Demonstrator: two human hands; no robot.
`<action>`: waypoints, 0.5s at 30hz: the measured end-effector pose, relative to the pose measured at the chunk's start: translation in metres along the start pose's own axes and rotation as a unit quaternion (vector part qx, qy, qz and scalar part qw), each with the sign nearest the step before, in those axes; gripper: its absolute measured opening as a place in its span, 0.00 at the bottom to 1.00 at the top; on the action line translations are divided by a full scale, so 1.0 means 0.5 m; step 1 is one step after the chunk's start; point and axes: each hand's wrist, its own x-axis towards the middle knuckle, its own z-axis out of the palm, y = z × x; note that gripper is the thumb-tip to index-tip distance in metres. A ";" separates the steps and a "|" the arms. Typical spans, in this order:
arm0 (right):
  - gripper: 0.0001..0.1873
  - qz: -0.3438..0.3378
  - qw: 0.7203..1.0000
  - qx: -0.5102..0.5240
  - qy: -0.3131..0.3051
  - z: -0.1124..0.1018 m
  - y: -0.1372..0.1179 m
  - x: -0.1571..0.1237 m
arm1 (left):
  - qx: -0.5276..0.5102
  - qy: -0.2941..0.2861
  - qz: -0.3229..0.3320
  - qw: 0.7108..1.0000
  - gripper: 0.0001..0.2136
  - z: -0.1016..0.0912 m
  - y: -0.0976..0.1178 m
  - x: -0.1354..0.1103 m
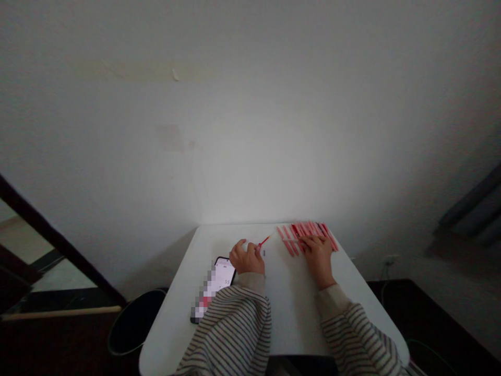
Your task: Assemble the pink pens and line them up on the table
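Observation:
My left hand (248, 257) is closed in a pinch on a thin red stick (265, 242) with a pale yellowish tip, which looks like a pen refill. My right hand (318, 257) has its fingers closed around a pale pink pen barrel (290, 239), held crosswise over other pens. Under and beyond those fingers lies a row of several pink and red pens (309, 228), side by side at the table's far right. A tiny dark piece (264, 253) rests on the table between my hands. Part of the row is hidden by my right hand.
A phone (219, 279) with a lit screen lies on the white table (289, 313), left of my left forearm. The wall (250, 130) rises right behind the table. A dark bin (135, 321) stands on the floor to the left.

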 end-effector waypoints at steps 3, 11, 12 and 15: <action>0.11 -0.004 1.000 0.000 -0.001 -0.001 -0.005 0.001 | -0.006 -0.001 0.027 1.000 0.06 0.008 0.010 -0.010; 0.12 -0.007 1.000 0.003 0.003 -0.010 -0.024 0.002 | 0.035 -0.062 0.034 0.997 0.07 0.010 0.030 -0.028; 0.12 -0.008 1.000 0.005 0.002 -0.010 -0.025 0.002 | 0.043 -0.073 0.034 0.996 0.07 0.010 0.031 -0.029; 0.12 -0.008 1.000 0.007 -0.001 -0.010 -0.027 0.002 | 0.060 -0.101 0.034 0.992 0.09 0.010 0.032 -0.031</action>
